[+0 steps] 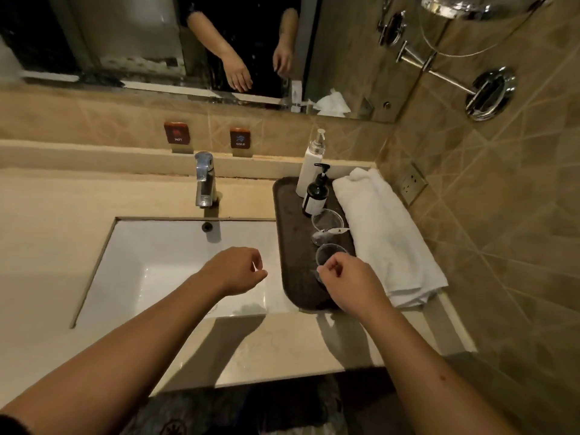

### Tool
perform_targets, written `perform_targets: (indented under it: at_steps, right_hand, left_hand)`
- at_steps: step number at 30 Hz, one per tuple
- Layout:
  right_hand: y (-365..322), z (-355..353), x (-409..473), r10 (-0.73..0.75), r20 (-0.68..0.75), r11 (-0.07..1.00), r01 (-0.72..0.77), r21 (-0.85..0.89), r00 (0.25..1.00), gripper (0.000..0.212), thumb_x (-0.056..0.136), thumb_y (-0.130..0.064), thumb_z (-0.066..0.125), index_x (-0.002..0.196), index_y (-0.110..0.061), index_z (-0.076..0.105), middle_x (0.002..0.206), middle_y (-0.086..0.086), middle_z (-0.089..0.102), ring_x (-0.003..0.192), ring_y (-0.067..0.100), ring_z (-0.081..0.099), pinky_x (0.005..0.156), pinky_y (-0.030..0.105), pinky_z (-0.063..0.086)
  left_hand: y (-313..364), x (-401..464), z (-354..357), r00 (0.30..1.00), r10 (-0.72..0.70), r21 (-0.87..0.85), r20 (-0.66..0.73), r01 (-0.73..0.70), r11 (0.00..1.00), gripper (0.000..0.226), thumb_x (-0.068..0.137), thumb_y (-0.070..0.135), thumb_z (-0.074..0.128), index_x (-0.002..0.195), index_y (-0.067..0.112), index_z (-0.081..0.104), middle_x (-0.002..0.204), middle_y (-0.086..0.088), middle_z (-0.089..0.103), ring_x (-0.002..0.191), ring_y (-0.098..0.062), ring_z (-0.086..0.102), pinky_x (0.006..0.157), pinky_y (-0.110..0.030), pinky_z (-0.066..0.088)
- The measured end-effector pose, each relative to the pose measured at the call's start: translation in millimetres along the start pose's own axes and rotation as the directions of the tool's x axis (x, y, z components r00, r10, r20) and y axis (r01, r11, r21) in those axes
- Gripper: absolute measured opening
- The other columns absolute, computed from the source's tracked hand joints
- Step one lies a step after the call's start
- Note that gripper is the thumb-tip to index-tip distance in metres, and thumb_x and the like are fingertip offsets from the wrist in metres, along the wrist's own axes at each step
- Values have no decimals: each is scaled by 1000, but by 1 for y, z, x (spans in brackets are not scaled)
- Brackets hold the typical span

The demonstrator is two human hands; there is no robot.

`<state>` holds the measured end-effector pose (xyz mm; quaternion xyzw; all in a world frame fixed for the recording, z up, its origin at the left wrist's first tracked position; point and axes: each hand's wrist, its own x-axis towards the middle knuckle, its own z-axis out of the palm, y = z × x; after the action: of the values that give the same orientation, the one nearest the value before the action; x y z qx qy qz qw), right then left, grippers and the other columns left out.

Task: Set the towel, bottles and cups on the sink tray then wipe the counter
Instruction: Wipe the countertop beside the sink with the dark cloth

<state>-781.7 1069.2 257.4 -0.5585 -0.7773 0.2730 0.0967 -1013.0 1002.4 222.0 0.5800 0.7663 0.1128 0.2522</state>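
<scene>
Tray (287, 233) carries towel (386, 240), two bottles and two cups. Right hand (351, 285) pinches the near cup (329, 255) rim. Left hand (237, 271) hangs loosely curled, holding nothing, over the sink (150, 262).

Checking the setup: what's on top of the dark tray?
On the dark tray: white pump bottle, dark pump bottle, two clear cups, part of the folded white towel. The right hand covers the nearer cup's near side.

White towel (386, 233), dark brown tray (290, 215), beige counter (56, 221).
</scene>
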Motion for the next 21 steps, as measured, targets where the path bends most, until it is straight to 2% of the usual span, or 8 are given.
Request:
perform_targets:
  at_steps: [5, 10, 14, 18, 21]
  right_hand:
    - [-23, 17, -41, -140, 116, 989, 144, -26, 983, 18, 94, -42, 61, 80, -30, 58, 74, -9, 63, 67, 6, 58, 53, 23, 38]
    - [-42, 51, -84, -263, 200, 960, 276, -39, 944, 14, 95, -42, 60, 91, -28, 61, 87, -9, 64, 75, 8, 59, 64, 28, 49]
    - [-59, 80, -118, -342, 302, 931, 364, -17, 890, 14, 94, -40, 59, 90, -27, 62, 88, -8, 65, 79, 11, 60, 75, 35, 55]
    - [-77, 96, -143, -432, 368, 887, 463, 5, 823, 16, 91, -39, 59, 78, -31, 56, 84, -8, 64, 74, 9, 57, 68, 29, 49]
    - [-90, 104, -157, -482, 395, 852, 523, 4, 782, 13, 89, -38, 59, 81, -29, 59, 88, -6, 65, 80, 14, 60, 71, 32, 51]
  left_hand:
    - [-25, -89, -9, 989, -146, 25, -29, 147, 989, 29, 92, 44, 60, 109, 22, 66, 107, 2, 72, 89, -13, 62, 82, -31, 51]
    - [-55, -179, -1, 955, -280, 48, -99, 285, 957, 29, 91, 48, 60, 105, 25, 67, 104, 6, 71, 84, -9, 59, 71, -27, 43]
    - [-79, -246, 2, 912, -394, 22, -117, 399, 917, 26, 89, 49, 60, 103, 27, 66, 99, 9, 67, 84, -8, 58, 72, -27, 43]
    - [-102, -303, 0, 869, -470, -27, -152, 472, 881, 19, 89, 51, 62, 94, 32, 61, 88, 15, 61, 77, 2, 56, 64, -21, 42]
    - [-118, -335, -2, 829, -531, -37, -175, 533, 845, 20, 89, 49, 63, 93, 30, 63, 87, 15, 63, 78, 0, 58, 63, -21, 44]
